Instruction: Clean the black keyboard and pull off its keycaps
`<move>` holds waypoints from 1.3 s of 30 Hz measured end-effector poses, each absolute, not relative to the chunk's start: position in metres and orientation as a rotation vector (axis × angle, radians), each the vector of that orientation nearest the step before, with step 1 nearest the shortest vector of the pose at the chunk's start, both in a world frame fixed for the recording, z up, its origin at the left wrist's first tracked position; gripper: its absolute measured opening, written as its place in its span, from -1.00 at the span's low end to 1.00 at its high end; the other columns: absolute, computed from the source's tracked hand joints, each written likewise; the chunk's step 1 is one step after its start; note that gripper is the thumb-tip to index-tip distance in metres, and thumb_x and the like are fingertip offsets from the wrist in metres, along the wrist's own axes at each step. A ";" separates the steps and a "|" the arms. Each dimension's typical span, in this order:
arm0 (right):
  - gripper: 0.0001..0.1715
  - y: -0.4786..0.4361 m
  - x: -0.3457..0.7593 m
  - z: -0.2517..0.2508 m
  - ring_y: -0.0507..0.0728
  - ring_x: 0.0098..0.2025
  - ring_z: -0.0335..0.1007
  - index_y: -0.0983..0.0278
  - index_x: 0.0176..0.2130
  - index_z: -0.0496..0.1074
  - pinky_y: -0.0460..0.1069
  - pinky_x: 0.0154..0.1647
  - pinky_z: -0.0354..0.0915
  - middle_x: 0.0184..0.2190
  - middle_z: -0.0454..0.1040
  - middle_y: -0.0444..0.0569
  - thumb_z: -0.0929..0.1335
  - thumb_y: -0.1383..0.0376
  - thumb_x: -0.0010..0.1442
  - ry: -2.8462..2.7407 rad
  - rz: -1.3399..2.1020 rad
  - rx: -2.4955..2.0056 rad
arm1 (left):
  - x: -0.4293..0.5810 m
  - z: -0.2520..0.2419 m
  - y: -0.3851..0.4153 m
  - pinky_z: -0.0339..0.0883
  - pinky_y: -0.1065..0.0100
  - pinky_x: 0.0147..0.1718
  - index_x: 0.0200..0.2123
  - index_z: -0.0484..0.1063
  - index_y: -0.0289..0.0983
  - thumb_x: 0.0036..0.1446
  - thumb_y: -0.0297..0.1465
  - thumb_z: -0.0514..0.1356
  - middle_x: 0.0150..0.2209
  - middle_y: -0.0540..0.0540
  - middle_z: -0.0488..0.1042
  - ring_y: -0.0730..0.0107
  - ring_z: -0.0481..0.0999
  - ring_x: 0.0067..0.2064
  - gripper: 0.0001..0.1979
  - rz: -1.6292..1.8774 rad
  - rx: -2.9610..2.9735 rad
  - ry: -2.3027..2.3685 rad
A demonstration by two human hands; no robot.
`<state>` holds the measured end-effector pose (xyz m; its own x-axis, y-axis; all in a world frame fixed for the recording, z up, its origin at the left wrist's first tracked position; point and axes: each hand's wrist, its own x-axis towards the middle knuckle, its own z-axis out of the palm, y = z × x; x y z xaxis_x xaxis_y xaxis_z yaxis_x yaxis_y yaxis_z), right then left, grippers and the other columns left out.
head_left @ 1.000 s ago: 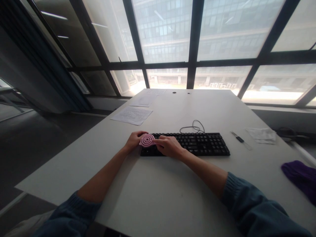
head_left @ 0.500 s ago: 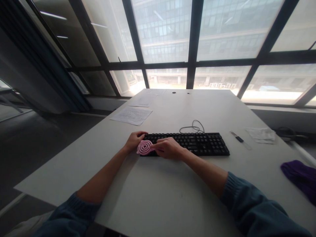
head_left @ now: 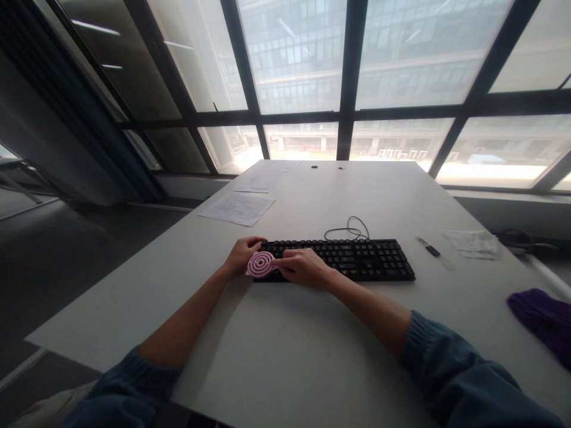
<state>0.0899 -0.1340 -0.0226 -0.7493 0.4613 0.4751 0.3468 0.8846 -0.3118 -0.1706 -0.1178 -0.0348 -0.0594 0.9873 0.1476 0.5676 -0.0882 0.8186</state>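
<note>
**A:** Your right hand [head_left: 304, 267] is closed on the pink round brush [head_left: 261, 264]. The fingers are together on its right edge, and the ringed face of the brush looks up.

**B:** Yes, and you hold the brush over the left end of the black keyboard [head_left: 352, 259], at the near corner. Its left edge stands a little beyond the end of the keyboard. I cannot tell if the underside touches the keys.

**A:** Your left hand [head_left: 239, 254] is just behind the brush, at the same end of the keyboard. Its fingers are bent, and one fingertip lies on the far left corner. If you really grip the keyboard or only rest on it, I cannot tell.

**B:** The two hands are very near each other, with only the brush between them. The keyboard lies flat on the white table [head_left: 312, 356], across your view, and its cable [head_left: 350, 228] makes a loop just behind it.

**A:** Well apart from your hands, printed sheets [head_left: 238, 208] lie at the far left of the table and a purple cloth [head_left: 542, 321] lies at the right edge.
</note>
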 end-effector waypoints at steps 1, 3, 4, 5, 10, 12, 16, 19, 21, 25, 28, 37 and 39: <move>-0.61 -0.134 0.090 -0.023 0.02 -0.30 0.38 0.01 0.10 0.52 -0.11 -0.38 0.06 -0.30 0.50 -0.10 0.30 0.27 0.34 -2.490 0.270 -0.596 | -0.171 -0.035 -0.118 0.44 0.35 -0.32 -0.15 0.63 -0.33 0.08 -0.19 0.21 -0.26 -0.16 0.66 0.22 0.61 -0.27 -0.61 1.038 1.693 1.660; -0.62 -0.133 0.090 -0.024 0.02 -0.30 0.38 0.02 0.10 0.52 -0.11 -0.36 0.07 -0.28 0.49 -0.09 0.30 0.25 0.35 -2.479 0.267 -0.620 | -0.170 -0.034 -0.118 0.44 0.35 -0.32 -0.16 0.63 -0.33 0.07 -0.19 0.22 -0.27 -0.15 0.66 0.22 0.61 -0.27 -0.61 1.043 1.690 1.659; -0.63 -0.133 0.090 -0.024 0.01 -0.30 0.38 0.02 0.10 0.52 -0.11 -0.36 0.07 -0.27 0.49 -0.09 0.30 0.24 0.36 -2.474 0.267 -0.628 | -0.170 -0.034 -0.118 0.44 0.35 -0.31 -0.16 0.63 -0.33 0.07 -0.18 0.22 -0.27 -0.15 0.66 0.22 0.61 -0.27 -0.61 1.043 1.688 1.660; -0.64 -0.133 0.090 -0.024 0.01 -0.31 0.37 0.03 0.10 0.52 -0.11 -0.35 0.08 -0.26 0.48 -0.08 0.29 0.23 0.38 -2.472 0.265 -0.633 | -0.170 -0.034 -0.118 0.44 0.35 -0.31 -0.17 0.63 -0.33 0.07 -0.18 0.22 -0.27 -0.15 0.66 0.22 0.61 -0.27 -0.61 1.042 1.687 1.661; -0.62 -0.133 0.091 -0.024 0.01 -0.31 0.36 0.02 0.15 0.48 -0.11 -0.33 0.09 -0.24 0.47 -0.06 0.24 0.21 0.43 -2.470 0.256 -0.643 | -0.168 -0.033 -0.119 0.44 0.35 -0.33 -0.17 0.63 -0.32 0.07 -0.17 0.23 -0.27 -0.15 0.66 0.21 0.61 -0.27 -0.61 1.047 1.663 1.659; -0.61 -0.132 0.091 -0.023 0.01 -0.30 0.36 0.01 0.17 0.46 -0.11 -0.33 0.09 -0.23 0.46 -0.06 0.23 0.22 0.44 -2.465 0.245 -0.664 | -0.168 -0.032 -0.119 0.45 0.34 -0.31 -0.17 0.63 -0.32 0.06 -0.17 0.24 -0.27 -0.16 0.66 0.20 0.61 -0.27 -0.61 1.048 1.661 1.649; -0.58 -0.132 0.091 -0.022 0.03 -0.30 0.37 0.00 0.17 0.45 -0.09 -0.34 0.09 -0.22 0.47 -0.05 0.19 0.21 0.46 -2.431 0.224 -0.762 | -0.166 -0.027 -0.121 0.47 0.28 -0.18 -0.19 0.63 -0.32 0.00 -0.19 0.29 -0.23 -0.16 0.67 0.14 0.62 -0.18 -0.63 1.058 1.705 1.612; -0.58 -0.133 0.091 -0.020 0.05 -0.28 0.40 0.00 0.16 0.45 -0.08 -0.32 0.11 -0.20 0.48 -0.04 0.17 0.19 0.46 -2.413 0.211 -0.855 | -0.163 -0.024 -0.123 0.47 0.23 -0.10 -0.20 0.64 -0.30 0.00 -0.20 0.30 -0.20 -0.15 0.67 0.10 0.62 -0.13 -0.65 1.069 1.721 1.604; -0.58 -0.134 0.091 -0.018 0.07 -0.26 0.41 0.00 0.15 0.46 -0.08 -0.31 0.12 -0.19 0.48 -0.04 0.17 0.19 0.46 -2.416 0.206 -0.902 | -0.162 -0.022 -0.123 0.48 0.21 -0.09 -0.20 0.64 -0.30 -0.01 -0.20 0.30 -0.20 -0.15 0.67 0.08 0.62 -0.13 -0.65 1.078 1.714 1.606; -0.58 -0.135 0.090 -0.016 0.09 -0.23 0.43 -0.01 0.15 0.45 -0.08 -0.28 0.16 -0.17 0.49 -0.03 0.17 0.19 0.45 -2.419 0.223 -0.960 | -0.160 -0.021 -0.123 0.48 0.20 -0.08 -0.22 0.65 -0.31 -0.04 -0.20 0.32 -0.20 -0.17 0.67 0.07 0.62 -0.12 -0.64 1.085 1.709 1.615; -0.59 -0.134 0.090 -0.017 0.08 -0.25 0.43 0.00 0.16 0.46 -0.08 -0.29 0.15 -0.19 0.50 -0.03 0.19 0.21 0.44 -2.421 0.226 -0.923 | -0.163 -0.023 -0.122 0.48 0.20 -0.08 -0.21 0.64 -0.31 -0.03 -0.19 0.31 -0.19 -0.17 0.67 0.07 0.62 -0.12 -0.63 1.077 1.712 1.624; -0.61 -0.132 0.093 -0.024 0.03 -0.31 0.41 0.05 0.10 0.52 -0.10 -0.33 0.12 -0.27 0.52 -0.09 0.31 0.27 0.32 -2.451 0.301 -0.581 | -0.169 -0.032 -0.118 0.48 0.30 -0.23 -0.18 0.63 -0.33 0.07 -0.21 0.21 -0.24 -0.16 0.66 0.17 0.63 -0.22 -0.63 1.047 1.703 1.674; -0.60 -0.132 0.092 -0.024 0.03 -0.30 0.41 0.04 0.10 0.52 -0.10 -0.32 0.13 -0.28 0.52 -0.09 0.32 0.27 0.32 -2.457 0.311 -0.557 | -0.169 -0.033 -0.118 0.47 0.31 -0.25 -0.18 0.63 -0.32 0.08 -0.21 0.20 -0.24 -0.16 0.66 0.18 0.62 -0.22 -0.63 1.041 1.707 1.684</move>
